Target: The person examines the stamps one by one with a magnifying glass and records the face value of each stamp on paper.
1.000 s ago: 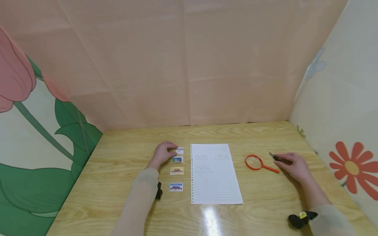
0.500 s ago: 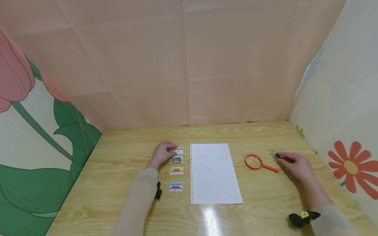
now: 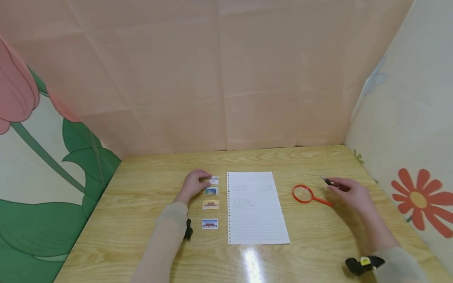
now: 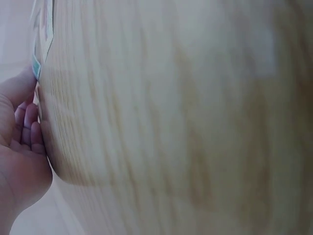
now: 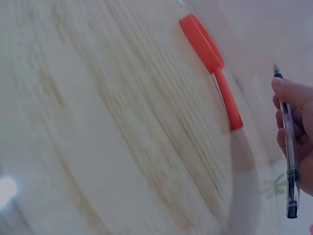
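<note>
In the head view my left hand [image 3: 194, 184] rests on the table, its index finger and thumb apart and touching the left side of the farthest postage stamp [image 3: 214, 180]. Its other fingers bend loosely in the left wrist view. Nearer me, in a column, lie a blue-green stamp [image 3: 211, 191], a yellow stamp [image 3: 210, 204] and a stamp with a red building [image 3: 210, 224]. At the right, my right hand [image 3: 352, 193] holds a clear-barrelled gel pen [image 5: 290, 142] between thumb and fingers, nib exposed and off the table. Handwriting marks the lined sheet [image 3: 258, 224] between the hands.
A red magnifying glass [image 3: 322, 202] lies flat between the sheet and my right hand. The wooden table [image 3: 148, 236] meets a pink backdrop [image 3: 177, 98] behind, with flower-printed walls at both sides. Black wrist cameras sit at both cuffs.
The right hand lifts slightly and shifts the pen, whose nib swings a little to the left. The left hand stays at the farthest stamp. The whole view drifts slightly.
</note>
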### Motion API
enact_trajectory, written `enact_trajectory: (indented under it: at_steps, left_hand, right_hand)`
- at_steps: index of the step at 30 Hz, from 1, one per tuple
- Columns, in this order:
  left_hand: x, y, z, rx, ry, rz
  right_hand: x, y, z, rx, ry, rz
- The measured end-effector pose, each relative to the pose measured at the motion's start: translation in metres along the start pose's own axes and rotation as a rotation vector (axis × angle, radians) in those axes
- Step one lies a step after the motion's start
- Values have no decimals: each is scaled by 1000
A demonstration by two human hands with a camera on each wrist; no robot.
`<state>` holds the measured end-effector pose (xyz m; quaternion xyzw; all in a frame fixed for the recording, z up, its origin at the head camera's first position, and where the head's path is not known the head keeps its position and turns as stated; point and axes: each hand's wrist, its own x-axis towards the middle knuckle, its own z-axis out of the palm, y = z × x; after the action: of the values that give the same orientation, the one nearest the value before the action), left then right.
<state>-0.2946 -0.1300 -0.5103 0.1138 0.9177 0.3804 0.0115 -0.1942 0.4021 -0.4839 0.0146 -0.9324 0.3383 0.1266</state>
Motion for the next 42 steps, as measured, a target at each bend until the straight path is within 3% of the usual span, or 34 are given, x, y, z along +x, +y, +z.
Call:
enact_trajectory:
  at_steps: [5, 17, 22, 27, 33, 38, 42]
  left_hand:
    - [-1, 0, 1, -3, -3, 3]
    - [-6, 0, -2, -19, -27, 77]
    - [-9, 4, -1, -41, -16, 75]
    - [-19, 18, 2, -48, -2, 100]
    - [-39, 41, 12, -34, 12, 256]
    - [-61, 62, 22, -26, -44, 343]
    - [-78, 74, 29, -22, -98, 371]
  right_hand:
    - [2, -14, 10, 25, 17, -92]
    - [4, -47, 41, 149, -55, -179]
    - [2, -58, 57, 209, -94, -198]
    - [2, -66, 72, 244, -82, -265]
    - [1, -74, 84, 238, -99, -296]
    - [1, -81, 91, 264, -127, -278]
    - [0, -85, 97, 294, -104, -348]
